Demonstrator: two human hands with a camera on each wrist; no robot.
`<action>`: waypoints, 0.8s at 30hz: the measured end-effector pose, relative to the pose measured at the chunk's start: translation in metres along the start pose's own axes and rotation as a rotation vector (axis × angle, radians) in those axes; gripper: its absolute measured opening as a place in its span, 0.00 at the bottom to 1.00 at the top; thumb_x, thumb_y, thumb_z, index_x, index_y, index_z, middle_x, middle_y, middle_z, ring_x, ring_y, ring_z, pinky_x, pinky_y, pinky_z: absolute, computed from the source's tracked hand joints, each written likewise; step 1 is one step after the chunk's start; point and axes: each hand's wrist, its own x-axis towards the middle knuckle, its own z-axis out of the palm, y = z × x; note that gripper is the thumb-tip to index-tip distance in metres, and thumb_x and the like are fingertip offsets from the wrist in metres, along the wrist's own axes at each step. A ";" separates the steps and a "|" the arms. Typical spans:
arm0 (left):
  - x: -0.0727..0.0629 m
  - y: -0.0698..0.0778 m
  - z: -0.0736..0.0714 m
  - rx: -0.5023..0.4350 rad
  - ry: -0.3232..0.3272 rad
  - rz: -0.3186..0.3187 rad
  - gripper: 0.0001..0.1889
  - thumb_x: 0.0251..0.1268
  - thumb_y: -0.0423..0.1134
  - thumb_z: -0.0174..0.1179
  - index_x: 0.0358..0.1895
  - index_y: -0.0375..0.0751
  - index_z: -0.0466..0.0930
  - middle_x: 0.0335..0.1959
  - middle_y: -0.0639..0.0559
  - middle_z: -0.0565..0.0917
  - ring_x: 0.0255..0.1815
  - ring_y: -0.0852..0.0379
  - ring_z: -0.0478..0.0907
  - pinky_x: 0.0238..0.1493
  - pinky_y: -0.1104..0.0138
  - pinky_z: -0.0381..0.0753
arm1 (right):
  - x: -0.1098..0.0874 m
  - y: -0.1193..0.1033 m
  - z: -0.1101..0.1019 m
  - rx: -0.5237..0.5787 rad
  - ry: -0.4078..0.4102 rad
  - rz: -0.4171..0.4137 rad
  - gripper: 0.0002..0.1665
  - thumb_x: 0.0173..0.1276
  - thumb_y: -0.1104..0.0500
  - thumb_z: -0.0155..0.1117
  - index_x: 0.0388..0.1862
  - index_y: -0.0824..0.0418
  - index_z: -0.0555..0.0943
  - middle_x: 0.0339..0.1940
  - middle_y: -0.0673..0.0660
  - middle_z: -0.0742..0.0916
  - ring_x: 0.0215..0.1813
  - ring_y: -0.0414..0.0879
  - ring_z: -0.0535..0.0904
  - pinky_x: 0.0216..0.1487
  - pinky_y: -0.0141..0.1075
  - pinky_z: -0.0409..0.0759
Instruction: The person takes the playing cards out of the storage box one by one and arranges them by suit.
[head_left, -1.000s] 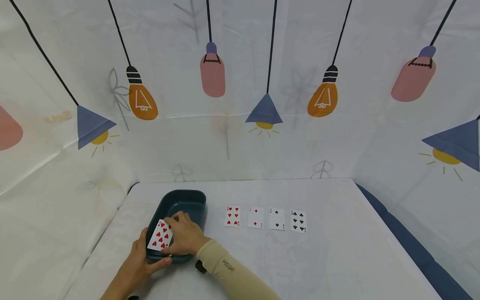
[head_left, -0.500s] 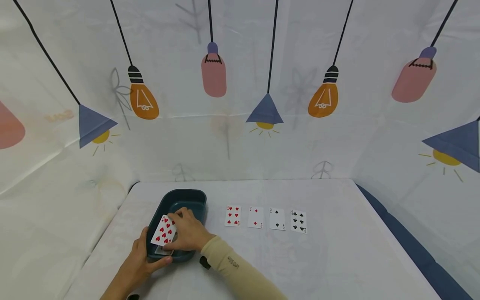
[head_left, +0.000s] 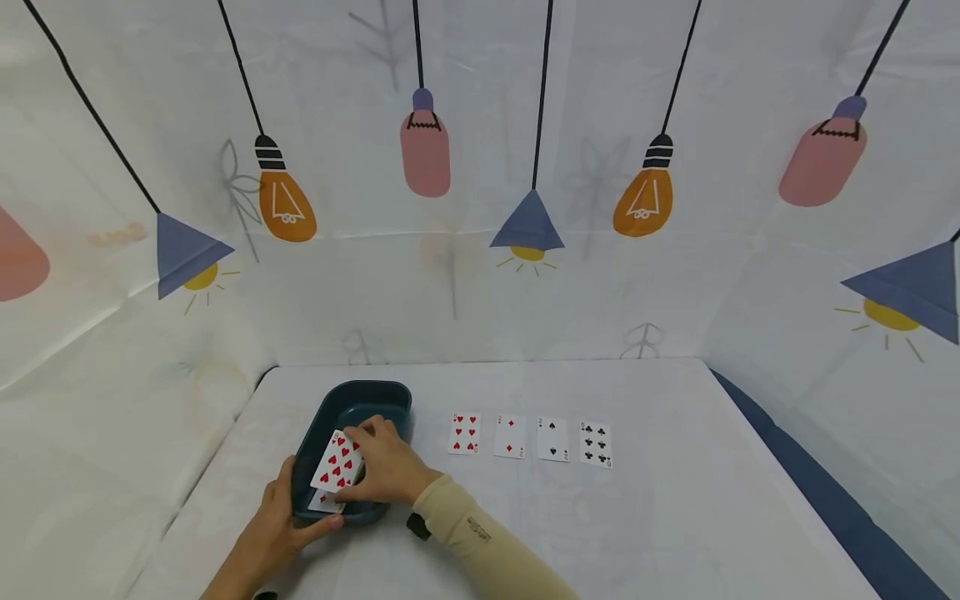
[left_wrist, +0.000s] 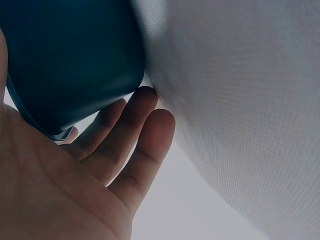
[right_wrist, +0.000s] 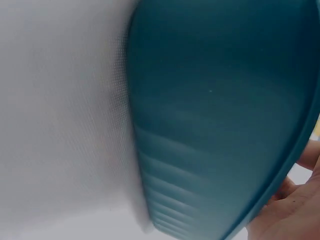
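Note:
A dark teal rectangular tray (head_left: 351,402) stands at the left of the table. My left hand (head_left: 266,525) holds its near left corner, with the thumb at the near edge. In the left wrist view, the left-hand fingers (left_wrist: 155,135) lie against the tray's outer wall (left_wrist: 70,55). Over the tray, my right hand (head_left: 392,468) pinches a hearts playing card (head_left: 336,463) by its right side, the card tilted. Beneath it, a card with a red diamond (head_left: 324,502) shows partly in the tray. The right wrist view has the tray wall (right_wrist: 215,115) covering most of my right hand (right_wrist: 292,207).
Several cards lie face up in a row right of the tray: a six of hearts (head_left: 464,434), a two of diamonds (head_left: 510,437), a two of spades (head_left: 553,439) and a six of clubs (head_left: 596,444). A lamp-patterned white cloth wall (head_left: 465,308) rises behind the table.
My right hand has drawn the hearts card to the right and slightly up, exposing the diamond card under it. My left hand stays at the tray's corner.

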 end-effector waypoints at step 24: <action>0.001 -0.002 0.001 -0.002 0.000 0.001 0.70 0.54 0.69 0.68 0.79 0.35 0.25 0.69 0.21 0.53 0.60 0.27 0.66 0.60 0.32 0.66 | -0.014 0.009 -0.028 0.085 -0.093 0.004 0.54 0.54 0.34 0.78 0.76 0.49 0.69 0.63 0.48 0.71 0.63 0.39 0.67 0.60 0.28 0.73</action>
